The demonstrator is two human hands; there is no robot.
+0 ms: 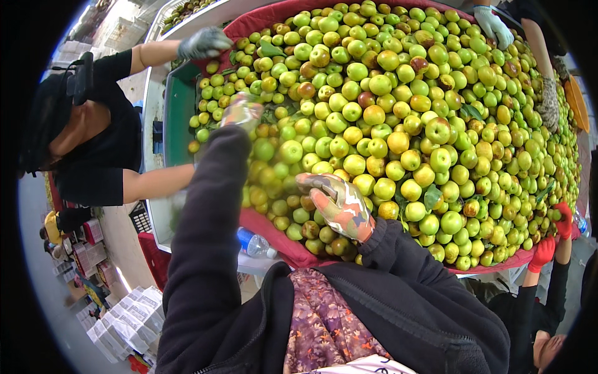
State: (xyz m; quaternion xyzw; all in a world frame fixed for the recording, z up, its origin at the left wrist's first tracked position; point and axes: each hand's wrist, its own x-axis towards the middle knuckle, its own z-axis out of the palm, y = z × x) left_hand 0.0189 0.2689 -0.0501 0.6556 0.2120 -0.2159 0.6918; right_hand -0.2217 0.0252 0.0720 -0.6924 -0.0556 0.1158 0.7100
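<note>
A deep heap of jujubes, yellow-green with brown-red patches, spreads in front of me. My left hand, in a patterned glove, reaches out over the heap's left part; motion blur hides its fingers and anything in them. Nearer to me, my right hand hovers low over the front of the heap in a camouflage glove. Its fingers are slightly bent and apart, and no fruit shows clearly in its grasp. Green leaves lie among the jujubes.
Red cloth lines the heap's edge, beside a green panel at left. A plastic bottle lies near my left arm. Co-workers' gloved hands reach in: grey, white, red. White boxes stand lower left.
</note>
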